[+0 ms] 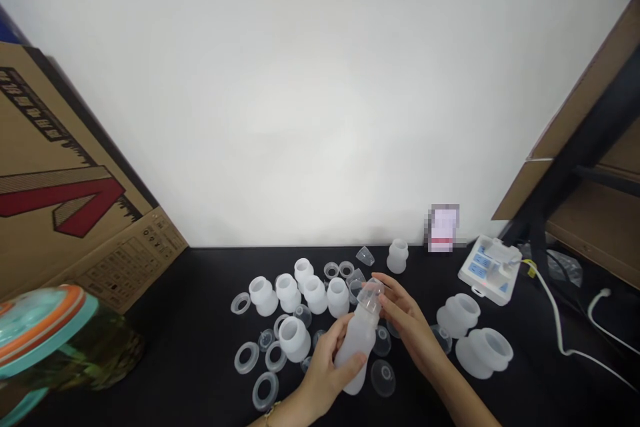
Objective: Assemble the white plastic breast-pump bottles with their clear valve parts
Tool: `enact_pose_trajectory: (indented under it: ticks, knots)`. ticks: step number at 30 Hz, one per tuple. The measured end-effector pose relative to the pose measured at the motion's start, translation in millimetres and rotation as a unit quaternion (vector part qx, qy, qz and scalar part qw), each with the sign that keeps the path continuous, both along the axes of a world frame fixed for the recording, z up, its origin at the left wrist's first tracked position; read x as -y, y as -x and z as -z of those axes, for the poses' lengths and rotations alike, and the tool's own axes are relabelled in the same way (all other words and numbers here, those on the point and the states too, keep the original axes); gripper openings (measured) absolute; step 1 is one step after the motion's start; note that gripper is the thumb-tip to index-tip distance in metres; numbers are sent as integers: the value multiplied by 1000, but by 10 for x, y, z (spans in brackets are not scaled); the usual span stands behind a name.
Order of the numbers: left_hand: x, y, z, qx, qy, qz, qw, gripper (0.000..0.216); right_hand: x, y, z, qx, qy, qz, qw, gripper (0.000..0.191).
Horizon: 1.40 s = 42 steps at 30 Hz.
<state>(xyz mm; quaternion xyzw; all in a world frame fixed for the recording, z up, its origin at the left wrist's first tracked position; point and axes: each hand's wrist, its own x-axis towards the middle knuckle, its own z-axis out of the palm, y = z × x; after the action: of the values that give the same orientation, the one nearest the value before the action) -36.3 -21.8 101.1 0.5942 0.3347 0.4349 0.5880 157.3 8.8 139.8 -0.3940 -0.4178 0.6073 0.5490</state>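
Observation:
A frosted white baby bottle (357, 339) is tilted in front of me, its top leaning away and to the right. My left hand (325, 373) is wrapped around the bottle's body. The fingers of my right hand (404, 312) close on the clear cap (371, 293) at the bottle's top; its far side is partly hidden. Left of the bottle stand several short, wide-necked white containers, one of them a near container (295, 340). Translucent rings lie around them, including a front ring (265, 391). Clear nipples, such as a front nipple (383, 378), lie close to my hands.
Two larger white containers, including a front one (483, 353), lie at the right. A power strip (490, 270) with white cables sits behind them. A cardboard box (65, 173) and a jar with an orange-and-teal lid (55, 327) stand left. The white wall (300, 113) bounds the black table.

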Motion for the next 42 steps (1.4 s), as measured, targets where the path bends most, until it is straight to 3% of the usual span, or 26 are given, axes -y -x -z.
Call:
enact_pose_trajectory:
  ticks: [12,42]
  knots:
    - [-24,-8,-8,27,-10,2,1000,56,-1,-4,26,-5,-12,-32,999,41]
    - [-21,-4,-51,9,-11,2,1000,56,-2,-29,38,24,-14,-31,999,44]
